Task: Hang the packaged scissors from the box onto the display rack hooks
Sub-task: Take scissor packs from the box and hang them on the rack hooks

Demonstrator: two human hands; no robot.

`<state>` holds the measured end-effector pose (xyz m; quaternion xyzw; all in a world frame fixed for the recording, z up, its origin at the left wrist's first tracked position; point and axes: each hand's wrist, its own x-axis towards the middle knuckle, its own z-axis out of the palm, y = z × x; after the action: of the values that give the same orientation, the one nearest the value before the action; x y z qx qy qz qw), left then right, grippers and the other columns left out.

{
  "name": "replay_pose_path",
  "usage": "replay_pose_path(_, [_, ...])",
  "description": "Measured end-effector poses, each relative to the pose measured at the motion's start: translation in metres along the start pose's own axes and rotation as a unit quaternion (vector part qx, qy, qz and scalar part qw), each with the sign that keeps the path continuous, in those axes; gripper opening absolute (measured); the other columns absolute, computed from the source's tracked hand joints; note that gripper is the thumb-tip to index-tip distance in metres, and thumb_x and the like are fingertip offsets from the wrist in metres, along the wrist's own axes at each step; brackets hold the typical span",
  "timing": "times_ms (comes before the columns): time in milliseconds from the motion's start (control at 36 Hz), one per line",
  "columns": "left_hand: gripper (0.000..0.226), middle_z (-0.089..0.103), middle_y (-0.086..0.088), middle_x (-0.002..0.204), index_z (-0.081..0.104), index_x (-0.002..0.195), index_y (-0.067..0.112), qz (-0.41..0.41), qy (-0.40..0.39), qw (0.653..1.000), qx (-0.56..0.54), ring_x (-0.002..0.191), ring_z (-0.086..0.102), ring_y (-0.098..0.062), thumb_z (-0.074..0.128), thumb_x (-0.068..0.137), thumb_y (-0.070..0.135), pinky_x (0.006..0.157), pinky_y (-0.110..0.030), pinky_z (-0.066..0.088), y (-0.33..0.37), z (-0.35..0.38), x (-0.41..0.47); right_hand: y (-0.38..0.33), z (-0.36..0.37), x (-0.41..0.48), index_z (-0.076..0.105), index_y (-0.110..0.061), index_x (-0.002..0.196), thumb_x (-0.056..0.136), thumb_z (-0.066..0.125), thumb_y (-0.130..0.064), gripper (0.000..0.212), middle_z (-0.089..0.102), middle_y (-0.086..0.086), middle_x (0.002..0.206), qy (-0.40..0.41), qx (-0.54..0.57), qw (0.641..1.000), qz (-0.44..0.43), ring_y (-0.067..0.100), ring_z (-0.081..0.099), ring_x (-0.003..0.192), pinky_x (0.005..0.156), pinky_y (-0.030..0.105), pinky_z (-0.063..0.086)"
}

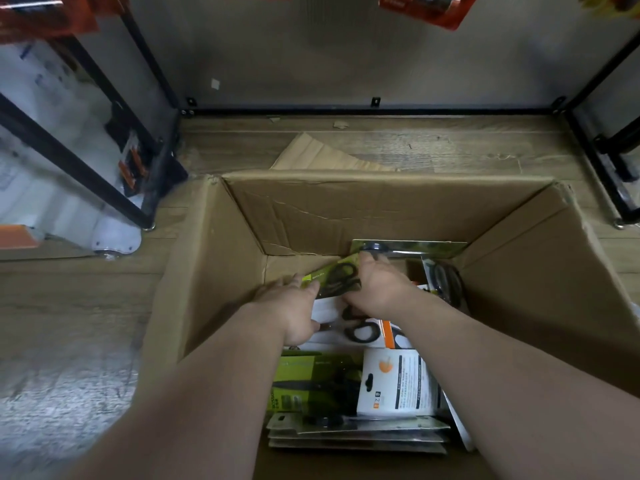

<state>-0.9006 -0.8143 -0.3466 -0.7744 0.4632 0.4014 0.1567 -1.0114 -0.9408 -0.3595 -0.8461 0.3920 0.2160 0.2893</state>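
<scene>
**Setup.** Box (214,271): open cardboard carton on wood-look floor (450,147), directly in front of display rack (346,111) (black frame, grey back panel). Orange pkgs (426,8) hang at top edge of view, in front of the panel; hooks not visible.

**Hands.** Both arms reach down into box. Hands are close together but not touching, one at each end of the same green scissors pkg (334,278). Pkg is tilted, black handles visible, at far end of box interior near back wall.
- R hand (377,289): fingers curled over pkg's right/far end, gripping it.
- L hand (294,306): fingers extended onto pkg's left end. Grip vs. plain contact: cannot tell.

**Other box contents.**
- White/orange pkg (360,332) w/ black-handled scissors, just below the hands.
- Second green pkg (311,382) and white pkg (391,382) at near end, side by side.
- Grey pkg stack (356,433) nearest the camera.
- Upright pkg (415,245) against far wall.
- Blurred pkg (445,280) by right wall.
</scene>
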Motion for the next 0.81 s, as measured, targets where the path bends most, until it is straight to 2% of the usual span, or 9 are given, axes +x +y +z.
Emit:
replay_pose_path(167, [0.093, -0.008, -0.008, 0.168, -0.009, 0.159, 0.022, -0.012, 0.010, 1.000, -0.022, 0.154, 0.006, -0.033, 0.058, 0.098, 0.040, 0.123, -0.049, 0.017, 0.001, -0.003, -0.002, 0.000, -0.003, -0.001, 0.041, -0.013, 0.129, 0.080, 0.079, -0.038, 0.067, 0.063, 0.010, 0.115, -0.027, 0.056, 0.998, 0.009, 0.027, 0.061, 0.105, 0.086, 0.036, 0.052])
replay_pose_path(278, [0.100, -0.001, -0.008, 0.168, -0.012, 0.159, 0.021, -0.011, 0.020, 0.999, -0.032, 0.154, 0.010, -0.032, 0.063, 0.096, 0.040, 0.123, -0.049, 0.020, 0.001, -0.004, -0.005, 0.007, -0.005, -0.009, 0.035, -0.015, 0.135, 0.080, 0.080, -0.040, 0.076, 0.060, 0.004, 0.106, -0.048, 0.089, 0.995, -0.007, 0.020, 0.058, 0.095, 0.077, 0.031, 0.046])
replay_pose_path(333, [0.101, 0.008, -0.008, 0.168, -0.011, 0.159, 0.021, -0.007, 0.022, 0.999, -0.036, 0.152, 0.018, -0.032, 0.064, 0.095, 0.041, 0.121, -0.046, 0.025, 0.003, -0.005, -0.007, 0.008, -0.007, -0.010, 0.036, -0.017, 0.133, 0.083, 0.077, -0.038, 0.068, 0.060, 0.006, 0.108, -0.048, 0.083, 0.995, -0.017, 0.022, 0.059, 0.098, 0.079, 0.032, 0.047])
replay_pose_path(417, [0.098, 0.023, -0.012, 0.161, -0.002, 0.160, 0.021, -0.007, 0.045, 0.998, -0.053, 0.144, 0.032, -0.033, 0.067, 0.093, 0.039, 0.115, -0.043, 0.036, 0.006, -0.008, -0.009, 0.009, -0.010, -0.014, 0.041, -0.020, 0.125, 0.086, 0.074, -0.033, 0.053, 0.062, 0.008, 0.107, -0.043, 0.101, 0.993, -0.032, 0.023, 0.061, 0.098, 0.084, 0.035, 0.050])
replay_pose_path(472, [0.093, 0.033, -0.013, 0.152, 0.010, 0.158, 0.021, -0.012, 0.059, 0.997, -0.057, 0.137, 0.039, -0.034, 0.070, 0.090, 0.040, 0.109, -0.042, 0.040, 0.008, -0.010, -0.010, 0.009, -0.013, -0.018, 0.043, -0.021, 0.124, 0.089, 0.071, -0.032, 0.046, 0.062, 0.006, 0.108, -0.038, 0.119, 0.991, -0.040, 0.022, 0.059, 0.098, 0.084, 0.034, 0.047])
replay_pose_path(583, [0.070, 0.043, -0.012, 0.142, 0.036, 0.139, 0.016, -0.019, 0.099, 0.993, -0.064, 0.128, 0.048, -0.033, 0.076, 0.086, 0.039, 0.101, -0.038, 0.043, 0.010, -0.016, -0.013, 0.014, -0.022, -0.020, 0.047, -0.023, 0.110, 0.092, 0.070, -0.026, 0.029, 0.059, -0.002, 0.098, -0.008, 0.167, 0.984, -0.055, 0.018, 0.059, 0.091, 0.069, 0.021, 0.041])
replay_pose_path(639, [0.065, 0.047, -0.010, 0.142, 0.041, 0.134, 0.015, -0.016, 0.115, 0.989, -0.096, 0.128, 0.049, -0.030, 0.078, 0.085, 0.036, 0.097, -0.034, 0.041, 0.010, -0.018, -0.013, 0.014, -0.030, -0.025, 0.053, -0.017, 0.118, 0.092, 0.069, -0.024, 0.032, 0.060, 0.001, 0.106, -0.001, 0.224, 0.973, -0.049, 0.016, 0.060, 0.089, 0.067, 0.014, 0.043])
replay_pose_path(694, [0.061, 0.054, -0.009, 0.137, 0.046, 0.129, 0.015, -0.015, 0.127, 0.984, -0.126, 0.125, 0.052, -0.027, 0.080, 0.082, 0.034, 0.096, -0.034, 0.043, 0.012, -0.021, -0.013, 0.016, -0.037, -0.027, 0.057, -0.011, 0.125, 0.091, 0.071, -0.029, 0.042, 0.058, 0.005, 0.116, 0.022, 0.229, 0.972, -0.045, 0.017, 0.058, 0.099, 0.080, 0.020, 0.042])
replay_pose_path(806, [0.044, 0.061, -0.009, 0.125, 0.048, 0.112, 0.017, -0.015, 0.135, 0.981, -0.138, 0.114, 0.056, -0.027, 0.078, 0.085, 0.034, 0.086, -0.034, 0.045, 0.016, -0.026, -0.016, 0.020, -0.044, -0.029, 0.063, -0.013, 0.114, 0.086, 0.074, -0.038, 0.039, 0.063, 0.005, 0.114, 0.049, 0.252, 0.966, -0.038, 0.015, 0.058, 0.100, 0.082, 0.025, 0.041])
